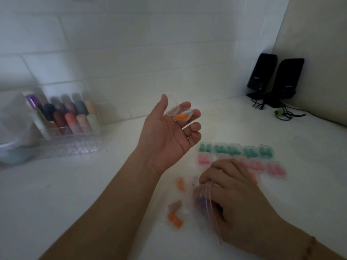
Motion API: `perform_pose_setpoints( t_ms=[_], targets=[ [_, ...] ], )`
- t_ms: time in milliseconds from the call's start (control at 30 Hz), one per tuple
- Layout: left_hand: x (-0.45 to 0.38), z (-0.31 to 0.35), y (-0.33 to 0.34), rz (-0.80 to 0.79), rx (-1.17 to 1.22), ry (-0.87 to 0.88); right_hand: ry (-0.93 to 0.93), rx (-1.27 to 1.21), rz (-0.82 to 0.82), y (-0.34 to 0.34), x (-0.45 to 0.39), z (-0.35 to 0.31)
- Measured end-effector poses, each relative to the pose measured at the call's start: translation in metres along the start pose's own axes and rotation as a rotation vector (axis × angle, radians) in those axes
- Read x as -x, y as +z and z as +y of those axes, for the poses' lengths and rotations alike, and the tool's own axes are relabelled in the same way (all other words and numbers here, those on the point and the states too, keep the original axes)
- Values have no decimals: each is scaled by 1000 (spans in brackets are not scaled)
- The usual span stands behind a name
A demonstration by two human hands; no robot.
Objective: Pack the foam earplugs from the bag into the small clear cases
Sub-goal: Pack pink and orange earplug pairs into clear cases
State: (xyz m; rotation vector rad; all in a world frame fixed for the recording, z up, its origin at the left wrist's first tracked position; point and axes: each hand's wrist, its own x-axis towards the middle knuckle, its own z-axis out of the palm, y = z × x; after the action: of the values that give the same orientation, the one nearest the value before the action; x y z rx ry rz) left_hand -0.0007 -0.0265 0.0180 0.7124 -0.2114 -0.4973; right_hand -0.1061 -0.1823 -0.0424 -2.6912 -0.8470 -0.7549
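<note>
Right hand [234, 196]: low on the white counter [75, 194], fingers curled and closed on the mouth of the clear plastic bag [206, 203].
Loose orange earplugs [175, 219]: on the counter just left of the bag.
Filled cases: a pink row [270, 167] beyond the right hand, a teal row [236, 150] behind it.
Left hand [167, 136]: raised, palm up, fingertips cradling an open clear case [181, 113] with an orange earplug [180, 116] inside.
Far left: clear organizer [75, 136] of colored tubes.
Far right corner: two black speakers [276, 77].

Right hand [232, 196] hides bag [204, 201] contents; all blurred.
</note>
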Motion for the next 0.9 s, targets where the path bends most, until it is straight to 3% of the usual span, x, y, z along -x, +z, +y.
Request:
perform_pose_setpoints(
  t_ms=[267,733,900],
  targets=[
    [0,1,0,6,0,-3,-25,63,-41,0,-1,-1],
    [1,1,3,37,-36,-6,145,108,-174,-8,-9,-11],
    [2,0,4,45,-47,-14,74,197,-134,-8,-10,-7]
  ],
)
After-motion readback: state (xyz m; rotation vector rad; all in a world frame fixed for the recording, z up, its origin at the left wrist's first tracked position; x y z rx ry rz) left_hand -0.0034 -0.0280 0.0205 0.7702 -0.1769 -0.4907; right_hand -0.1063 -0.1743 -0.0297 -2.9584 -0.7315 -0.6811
